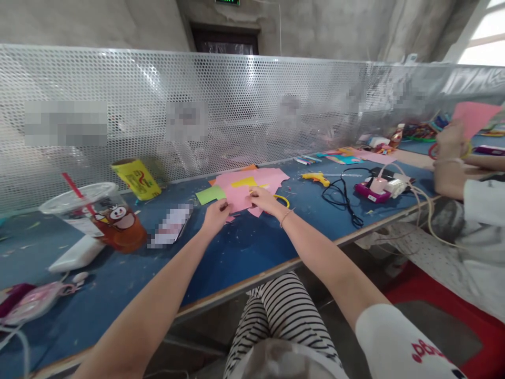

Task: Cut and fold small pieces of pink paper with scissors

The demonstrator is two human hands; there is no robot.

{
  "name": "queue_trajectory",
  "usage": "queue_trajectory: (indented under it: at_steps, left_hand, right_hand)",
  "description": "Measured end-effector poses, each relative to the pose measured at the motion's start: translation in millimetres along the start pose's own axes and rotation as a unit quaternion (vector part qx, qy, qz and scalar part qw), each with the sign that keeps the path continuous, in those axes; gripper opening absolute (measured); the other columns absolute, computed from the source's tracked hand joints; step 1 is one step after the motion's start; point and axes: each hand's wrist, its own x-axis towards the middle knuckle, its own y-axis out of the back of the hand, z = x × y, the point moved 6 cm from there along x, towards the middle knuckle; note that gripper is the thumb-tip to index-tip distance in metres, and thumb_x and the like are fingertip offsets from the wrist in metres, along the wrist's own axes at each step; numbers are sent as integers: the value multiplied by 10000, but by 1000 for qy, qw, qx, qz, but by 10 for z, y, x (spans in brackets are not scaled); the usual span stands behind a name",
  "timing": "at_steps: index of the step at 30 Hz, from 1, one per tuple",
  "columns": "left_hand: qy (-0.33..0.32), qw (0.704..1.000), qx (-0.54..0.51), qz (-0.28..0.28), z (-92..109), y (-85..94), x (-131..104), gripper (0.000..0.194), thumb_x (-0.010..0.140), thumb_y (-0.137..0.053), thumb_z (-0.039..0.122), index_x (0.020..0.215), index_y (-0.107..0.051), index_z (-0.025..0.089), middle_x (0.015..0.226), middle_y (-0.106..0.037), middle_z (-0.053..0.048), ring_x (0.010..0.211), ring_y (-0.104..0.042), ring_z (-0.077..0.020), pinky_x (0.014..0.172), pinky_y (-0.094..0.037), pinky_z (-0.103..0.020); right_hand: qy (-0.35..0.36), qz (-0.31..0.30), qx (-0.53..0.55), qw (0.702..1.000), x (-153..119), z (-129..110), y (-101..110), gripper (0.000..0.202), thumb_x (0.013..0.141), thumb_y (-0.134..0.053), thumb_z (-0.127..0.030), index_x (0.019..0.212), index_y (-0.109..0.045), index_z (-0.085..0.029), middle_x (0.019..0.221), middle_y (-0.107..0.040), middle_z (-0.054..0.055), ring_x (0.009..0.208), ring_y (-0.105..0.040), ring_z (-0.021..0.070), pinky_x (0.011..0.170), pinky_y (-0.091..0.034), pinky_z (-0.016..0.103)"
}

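Both of my hands are over the blue table, on either side of a small piece of pink paper (239, 198). My left hand (216, 216) pinches its left edge, and my right hand (263, 200) grips its right side. Larger pink paper (276, 178) lies just behind, with a yellow piece (243, 182) on it and an orange edge showing at the back. Green paper (211, 195) sits to the left, behind my left hand. A yellow ring-shaped handle (283, 200) shows beside my right hand, partly hidden.
On the left are a drink cup (118, 223), a phone (171, 226), a yellow roll (138, 179) and a white box (77, 253). A glue gun (315, 179), black cable (343, 197) and purple power strip (373, 192) lie right. Another person's hand (452, 137) holds pink paper.
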Motion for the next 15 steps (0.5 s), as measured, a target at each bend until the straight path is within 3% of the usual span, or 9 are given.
queue_trajectory:
  at_steps: [4,9,15]
  left_hand:
    - [-16,1000,21,9,1,10,4,192,706,-483,333,668,-583,174,582,-563,6,568,-510,-130,538,-365,-226]
    - [-1,1000,9,14,45,32,-23,212,678,-487,256,809,-641,194,689,-639,-8,650,-565,-150,596,-407,-230]
    - [-8,1000,26,8,29,-2,-23,208,672,-485,221,798,-649,201,701,-650,-16,668,-581,-166,633,-430,-249]
  right_hand:
    - [9,4,23,1000,-3,-45,-1,55,681,-510,-152,717,-550,-139,599,-502,-36,539,-491,68,550,-454,188]
    - [-2,-11,96,995,18,-15,-20,282,609,-424,-17,764,-631,-129,708,-611,-2,610,-538,73,621,-469,198]
    - [-18,-1,77,997,26,49,-3,386,594,-389,-3,823,-660,-157,721,-629,-6,570,-535,64,583,-452,187]
